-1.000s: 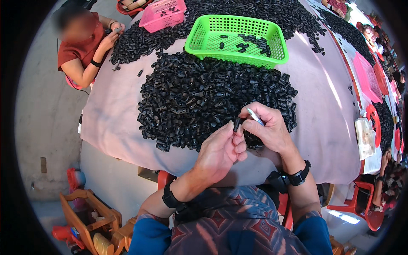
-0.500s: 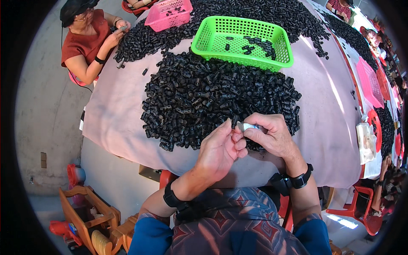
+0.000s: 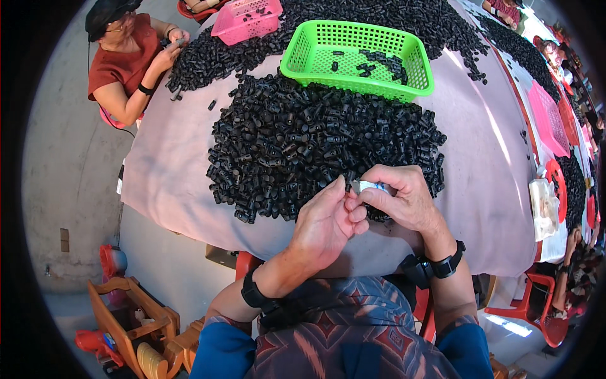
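Note:
My left hand (image 3: 325, 228) is closed, palm turned up, pinching a small black plastic part (image 3: 348, 184) between thumb and fingertips. In my right hand (image 3: 405, 198) a short blade (image 3: 363, 186) with a white and blue wrapped grip is pinched between thumb and forefinger. Its tip is close against the black part; whether they touch is hard to tell. Just beyond both hands spreads a pile of black plastic parts (image 3: 309, 142), cylindrical and loose. Behind this pile stands a green slotted basket (image 3: 360, 90) with several black parts inside.
A pinkish cloth (image 3: 170, 183) covers the table. A larger heap of black parts (image 3: 379, 14) lies at the back beside a pink basket (image 3: 243, 33). At the far left another person (image 3: 129, 63) works with small items. Wooden furniture (image 3: 136, 322) stands lower left, a red stool (image 3: 536, 309) lower right.
The black part in my left hand shows less of its length than before, and more of the blade is visible beside it. Both hands stay in nearly the same place.

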Tool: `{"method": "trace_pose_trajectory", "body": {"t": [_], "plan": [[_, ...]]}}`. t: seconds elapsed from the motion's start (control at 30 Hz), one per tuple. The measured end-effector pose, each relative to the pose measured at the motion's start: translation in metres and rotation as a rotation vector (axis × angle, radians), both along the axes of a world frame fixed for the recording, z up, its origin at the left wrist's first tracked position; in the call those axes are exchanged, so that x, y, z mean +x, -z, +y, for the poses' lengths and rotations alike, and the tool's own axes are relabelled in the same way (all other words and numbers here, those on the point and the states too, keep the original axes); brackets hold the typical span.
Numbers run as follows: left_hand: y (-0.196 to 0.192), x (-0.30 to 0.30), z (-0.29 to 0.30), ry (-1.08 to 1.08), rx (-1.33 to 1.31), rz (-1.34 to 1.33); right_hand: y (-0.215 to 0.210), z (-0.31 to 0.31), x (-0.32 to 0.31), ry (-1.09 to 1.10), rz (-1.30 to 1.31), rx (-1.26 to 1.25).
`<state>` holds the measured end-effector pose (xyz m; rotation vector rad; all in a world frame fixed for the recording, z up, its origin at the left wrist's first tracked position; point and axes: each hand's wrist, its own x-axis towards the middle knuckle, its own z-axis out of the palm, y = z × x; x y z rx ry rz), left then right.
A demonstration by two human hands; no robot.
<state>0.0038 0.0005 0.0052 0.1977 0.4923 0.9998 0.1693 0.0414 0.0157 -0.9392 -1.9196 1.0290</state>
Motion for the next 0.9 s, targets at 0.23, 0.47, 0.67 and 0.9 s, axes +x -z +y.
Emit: {"method": "trace_pose_trajectory", "body": {"t": [0.23, 0.47, 0.67, 0.9], "plan": [[-0.006, 0.002, -0.004, 0.043, 0.018, 0.000, 0.007, 0.004, 0.002, 0.128, 0.004, 0.024], [-0.007, 0.003, -0.003, 0.032, 0.046, -0.040, 0.009, 0.002, 0.009, 0.097, 0.112, -0.005], [-0.001, 0.001, -0.003, -0.029, 0.052, -0.006, -0.003, -0.001, 0.003, -0.003, 0.065, -0.050], [0.001, 0.002, -0.004, -0.036, 0.045, 0.011, -0.002, -0.001, 0.002, -0.014, -0.027, -0.033]]}}
